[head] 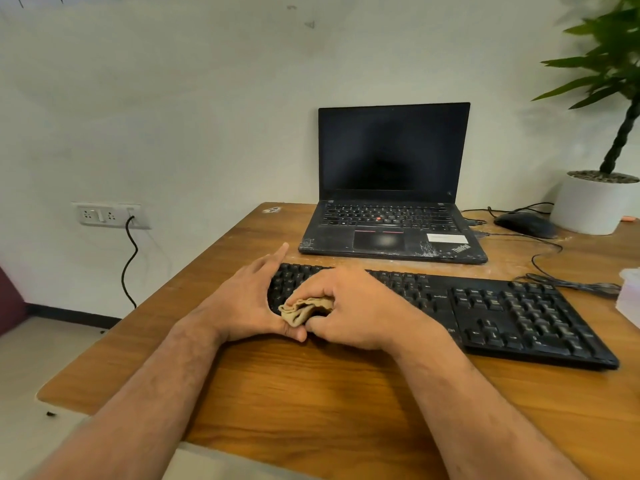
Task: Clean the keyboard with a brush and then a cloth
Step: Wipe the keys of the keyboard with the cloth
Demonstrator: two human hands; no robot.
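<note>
Cloth step in hand: bunched cloth [306, 311] is gripped by right hand [349, 306] at keyboard [502, 317] left end, braced by flat-fingered left hand [247, 299]; rightward wiping is needed next.

Soft, even indoor light fills the room, with no hard shadows; only faint ones sit under the keyboard [485, 317] and hands. The laptop [393, 188] screen is dark, and a pale sheen shows on its touchpad. The wide lens bends the desk [311, 382] edges. The plant [609, 74] at right is blurred.
</note>
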